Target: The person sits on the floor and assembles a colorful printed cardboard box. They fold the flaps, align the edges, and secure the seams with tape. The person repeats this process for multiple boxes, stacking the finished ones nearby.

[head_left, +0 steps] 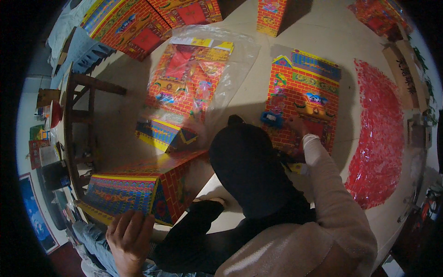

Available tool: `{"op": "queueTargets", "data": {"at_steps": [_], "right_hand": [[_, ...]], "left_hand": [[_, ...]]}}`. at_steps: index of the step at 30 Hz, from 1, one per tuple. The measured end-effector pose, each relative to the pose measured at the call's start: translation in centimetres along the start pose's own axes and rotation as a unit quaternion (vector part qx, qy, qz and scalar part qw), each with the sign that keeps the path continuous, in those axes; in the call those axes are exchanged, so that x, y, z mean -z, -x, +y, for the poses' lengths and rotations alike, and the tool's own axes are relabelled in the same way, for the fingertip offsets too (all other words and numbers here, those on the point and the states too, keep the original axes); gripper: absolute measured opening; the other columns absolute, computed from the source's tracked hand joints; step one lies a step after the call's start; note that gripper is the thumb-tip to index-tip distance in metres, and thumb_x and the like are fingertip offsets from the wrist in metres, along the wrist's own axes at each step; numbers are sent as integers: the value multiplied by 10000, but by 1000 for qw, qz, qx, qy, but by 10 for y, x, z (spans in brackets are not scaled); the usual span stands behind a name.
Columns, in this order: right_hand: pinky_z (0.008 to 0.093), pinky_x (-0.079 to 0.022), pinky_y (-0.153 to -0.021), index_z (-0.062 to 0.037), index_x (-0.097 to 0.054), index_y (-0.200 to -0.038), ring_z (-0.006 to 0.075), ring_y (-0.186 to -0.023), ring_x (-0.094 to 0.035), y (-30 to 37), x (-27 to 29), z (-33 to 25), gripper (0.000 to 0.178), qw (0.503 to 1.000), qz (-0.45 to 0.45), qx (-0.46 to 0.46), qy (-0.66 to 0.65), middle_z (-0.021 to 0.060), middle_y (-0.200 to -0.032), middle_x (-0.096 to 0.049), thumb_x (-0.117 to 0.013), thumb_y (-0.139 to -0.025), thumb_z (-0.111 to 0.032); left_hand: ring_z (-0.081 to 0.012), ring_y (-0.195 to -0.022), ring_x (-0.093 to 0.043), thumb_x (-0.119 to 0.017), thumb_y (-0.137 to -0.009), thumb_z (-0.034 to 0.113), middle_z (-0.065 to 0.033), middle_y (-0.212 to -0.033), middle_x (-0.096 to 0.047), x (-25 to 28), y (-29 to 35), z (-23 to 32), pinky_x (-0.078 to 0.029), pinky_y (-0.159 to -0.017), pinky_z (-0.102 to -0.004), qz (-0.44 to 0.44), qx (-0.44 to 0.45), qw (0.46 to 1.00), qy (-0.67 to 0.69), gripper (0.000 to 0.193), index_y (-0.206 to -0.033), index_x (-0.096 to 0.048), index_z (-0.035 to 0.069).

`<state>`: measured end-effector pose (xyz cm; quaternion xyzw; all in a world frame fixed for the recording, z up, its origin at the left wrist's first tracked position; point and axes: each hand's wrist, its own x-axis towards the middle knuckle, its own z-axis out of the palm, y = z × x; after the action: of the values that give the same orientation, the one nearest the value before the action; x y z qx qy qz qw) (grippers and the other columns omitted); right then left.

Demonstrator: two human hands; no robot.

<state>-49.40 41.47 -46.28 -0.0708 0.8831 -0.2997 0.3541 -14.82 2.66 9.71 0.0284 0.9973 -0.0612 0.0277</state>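
My right hand [299,125], in a beige sleeve, reaches down over a brick-patterned paper house panel [302,85] on the floor. Its fingers look drawn together; anything between them is too small to make out. Just left of it lies a small dark blue object [272,120] with a white patch. At the lower left, my left hand [131,237] is near, with curled fingers, beside the blue roof end of another paper house [122,191]; its fingertips are hidden. A third brick-patterned piece [184,87] lies under clear plastic film. My black-trousered knee [249,161] covers the middle.
More brick-patterned boxes [138,34] stand at the far left, and a narrow one [271,18] at the far middle. A shiny red sheet or bundle [376,138] lies along the right, near a brown cardboard box [406,76]. On the left stands a dark wooden frame [69,120].
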Motion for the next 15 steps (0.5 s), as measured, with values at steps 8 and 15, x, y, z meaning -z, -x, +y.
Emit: {"op": "queueTargets", "data": {"at_steps": [8, 15], "right_hand": [[454, -558, -854, -25, -720, -1077, 316, -950, -723, -13, -28, 13, 426, 995, 87, -29, 45, 183, -1017, -746, -740, -878, -402], [426, -511, -952, -51, -616, -1309, 285, -1056, -681, -6, -36, 16, 496, 994, 64, 2, 84, 175, -1204, -691, -685, -952, -389]], "left_hand": [[-305, -917, -714, -719, -656, 31, -102, -942, -699, 4, 4, 3, -573, -743, -455, -10, 7, 1000, -25, 282, -936, -739, 50], [-275, -910, -722, -766, -697, 81, -84, -947, -691, 16, -5, 5, -591, -735, -393, -46, 6, 999, 6, 287, -983, -757, 58]]}}
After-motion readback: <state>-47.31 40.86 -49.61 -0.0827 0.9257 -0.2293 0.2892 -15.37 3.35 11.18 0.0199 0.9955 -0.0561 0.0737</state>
